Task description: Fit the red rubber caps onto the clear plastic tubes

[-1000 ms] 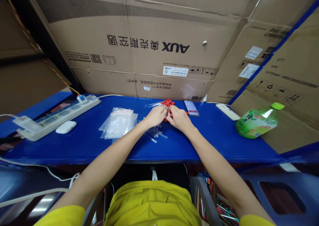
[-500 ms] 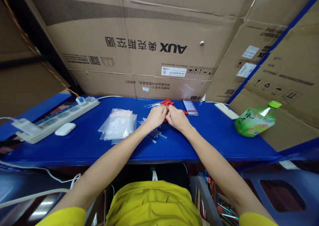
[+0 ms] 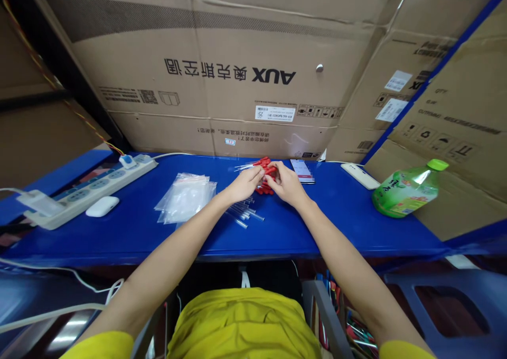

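My left hand is over the middle of the blue table, its fingers closed in a pinch; what they hold is hidden. Facing it, my right hand has thumb and fingers curled round a red handle, which looks like a small screwdriver's. The fingertips of both hands nearly meet. More red-handled screwdrivers lie just behind the hands, thin shafts pointing left. Other red handles show below the fingers. Several clear plastic tubes lie loose in front of my left hand, partly under it.
Left of my hands lies a stack of clear zip bags. Further left are a white earphone case and a power strip. A phone, a white device and a green bottle are to the right. Cardboard stands behind.
My hands were closed tightly together; now they are slightly apart. My right fingers have loosened and lifted, showing the red handle between them and more red handles below.
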`<state>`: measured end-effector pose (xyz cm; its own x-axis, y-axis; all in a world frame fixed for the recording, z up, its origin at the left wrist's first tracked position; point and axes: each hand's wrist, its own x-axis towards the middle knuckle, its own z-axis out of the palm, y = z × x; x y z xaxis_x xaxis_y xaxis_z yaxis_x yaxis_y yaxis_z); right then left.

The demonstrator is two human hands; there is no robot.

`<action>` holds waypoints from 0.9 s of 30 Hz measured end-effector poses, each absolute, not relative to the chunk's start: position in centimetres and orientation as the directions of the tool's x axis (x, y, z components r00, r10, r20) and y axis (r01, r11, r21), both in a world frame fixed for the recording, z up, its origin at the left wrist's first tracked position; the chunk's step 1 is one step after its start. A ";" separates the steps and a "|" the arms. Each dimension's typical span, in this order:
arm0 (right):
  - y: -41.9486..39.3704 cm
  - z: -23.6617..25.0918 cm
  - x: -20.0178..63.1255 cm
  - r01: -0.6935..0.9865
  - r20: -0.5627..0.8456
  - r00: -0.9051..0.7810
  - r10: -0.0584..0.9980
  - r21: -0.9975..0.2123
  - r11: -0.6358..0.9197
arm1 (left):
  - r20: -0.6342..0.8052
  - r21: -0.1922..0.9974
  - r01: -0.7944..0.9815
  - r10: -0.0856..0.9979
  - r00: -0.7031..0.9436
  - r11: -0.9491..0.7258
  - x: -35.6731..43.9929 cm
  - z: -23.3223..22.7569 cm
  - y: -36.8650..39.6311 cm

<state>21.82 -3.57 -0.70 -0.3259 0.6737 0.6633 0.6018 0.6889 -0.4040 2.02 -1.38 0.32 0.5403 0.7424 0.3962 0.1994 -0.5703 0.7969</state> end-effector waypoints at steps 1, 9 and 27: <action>-3.6 -0.7 21.8 0.608 0.671 -0.335 0.662 -0.383 0.696 | 0.405 0.771 0.233 0.739 0.538 -0.592 2.1 0.4 -1.4; -3.8 -0.5 21.4 0.782 0.619 -0.388 0.682 -0.171 0.600 | 0.407 0.570 0.458 0.718 0.565 -0.683 2.2 0.7 -1.6; -3.9 0.0 22.4 0.677 0.576 -0.426 0.697 -0.307 0.668 | 0.392 0.704 0.342 0.743 0.543 -0.622 2.2 0.7 -1.6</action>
<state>22.40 -3.89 0.00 -0.4263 0.6972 0.5763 0.6775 0.6683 -0.3073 2.24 -1.60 0.65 0.5426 0.7426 0.3925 0.3417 -0.6220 0.7045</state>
